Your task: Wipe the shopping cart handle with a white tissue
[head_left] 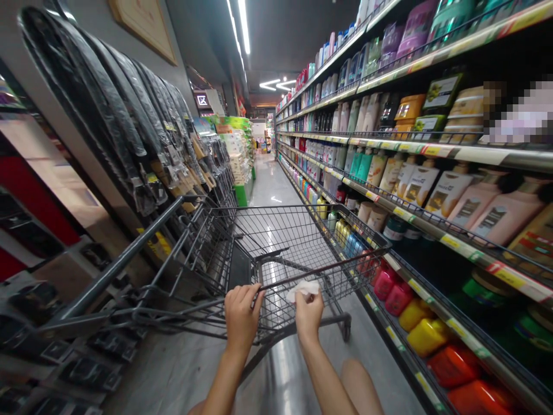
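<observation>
A dark metal shopping cart (285, 230) stands sideways across the aisle, and no goods show in its wire basket. My left hand (243, 305) is closed around the cart's near top rail, left of the middle. To its right, my right hand (309, 308) pinches a crumpled white cloth or tissue (303, 290) against the wire side, just below the same rail. The cart's handle bar (116, 259) is at the left, away from both hands.
Shelves (401, 150) of bottles and jars run along the right, close to the cart's end. Dark plastic-wrapped items (116, 104) hang at the left. Stacked packages (235, 150) stand farther down the aisle. The grey floor (270, 178) stretches ahead.
</observation>
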Tool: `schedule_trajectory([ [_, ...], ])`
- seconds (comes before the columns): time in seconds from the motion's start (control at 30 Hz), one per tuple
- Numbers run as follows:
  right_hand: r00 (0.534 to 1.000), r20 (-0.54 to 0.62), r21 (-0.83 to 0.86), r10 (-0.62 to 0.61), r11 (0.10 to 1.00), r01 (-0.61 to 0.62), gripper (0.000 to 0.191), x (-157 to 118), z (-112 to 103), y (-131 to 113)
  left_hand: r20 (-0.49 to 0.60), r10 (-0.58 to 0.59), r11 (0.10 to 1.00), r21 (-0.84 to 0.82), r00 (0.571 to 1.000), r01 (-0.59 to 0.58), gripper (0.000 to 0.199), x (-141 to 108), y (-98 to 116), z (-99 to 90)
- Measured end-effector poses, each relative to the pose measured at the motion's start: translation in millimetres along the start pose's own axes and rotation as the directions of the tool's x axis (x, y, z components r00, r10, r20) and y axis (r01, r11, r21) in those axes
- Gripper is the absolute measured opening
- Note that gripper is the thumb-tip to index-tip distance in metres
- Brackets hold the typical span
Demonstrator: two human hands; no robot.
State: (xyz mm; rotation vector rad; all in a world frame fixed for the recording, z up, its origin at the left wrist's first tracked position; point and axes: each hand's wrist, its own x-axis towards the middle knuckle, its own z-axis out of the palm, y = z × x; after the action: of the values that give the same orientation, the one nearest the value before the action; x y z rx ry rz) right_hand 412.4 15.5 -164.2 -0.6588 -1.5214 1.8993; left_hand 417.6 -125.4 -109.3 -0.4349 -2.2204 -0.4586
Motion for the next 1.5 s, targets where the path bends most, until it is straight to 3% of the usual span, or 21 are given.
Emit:
schedule_trajectory([
  [0.2,0.992,0.066,-0.025,-0.105,0.994,0.107,0.019,-13.7,9.1,-26.8,-0.008,-0.006,1.000,-0.002,1.000,0.006,0.015,-0.6,1.5,0.2],
  [0.63,0.945,0.134,-0.167,-0.298,0.933,0.318,0.008,-17.3,-1.4,-15.1,0.007,-0.011,1.000,0.002,1.000,0.011,0.016,0.0,4.5,-2.3],
  [0.73,0.954,0.127,-0.153,-0.272,0.945,0.290,0.012,-17.3,-3.6,-4.9,0.026,-0.021,1.000,-0.005,0.999,0.021,0.017,0.5,4.5,-3.8],
  [0.83,0.982,0.078,-0.138,-0.170,0.974,0.179,0.020,-17.1,-2.0,7.7,0.050,-0.017,1.000,-0.004,0.999,0.017,0.017,0.9,2.5,-5.5],
  [1.0,0.997,0.014,-0.077,-0.081,0.994,0.082,0.029,-20.8,5.9,1.2,0.123,0.107,0.994,0.023,0.987,-0.111,0.027,-4.4,-2.9,-15.6],
  [1.1,0.995,0.079,-0.072,-0.055,0.996,0.060,0.023,-28.6,8.9,-13.9,0.098,0.159,0.976,0.132,0.982,-0.171,0.034,-13.4,-10.4,-29.0],
  [1.23,0.974,0.209,-0.019,-0.092,0.995,0.098,0.019,-46.8,17.4,-30.4,0.049,0.146,0.947,0.283,0.988,-0.154,0.031,-22.7,-34.5,-52.1],
  [1.37,0.946,0.254,-0.021,-0.202,0.977,0.214,0.016,-63.6,27.9,-38.4,0.053,0.121,0.944,0.304,0.991,-0.131,0.029,-21.3,-61.5,-69.1],
  [1.5,0.881,0.344,-0.058,-0.326,0.929,0.366,0.012,-67.1,26.6,-32.1,0.061,0.143,0.954,0.256,0.988,-0.154,0.024,-15.1,-70.2,-72.3],
])
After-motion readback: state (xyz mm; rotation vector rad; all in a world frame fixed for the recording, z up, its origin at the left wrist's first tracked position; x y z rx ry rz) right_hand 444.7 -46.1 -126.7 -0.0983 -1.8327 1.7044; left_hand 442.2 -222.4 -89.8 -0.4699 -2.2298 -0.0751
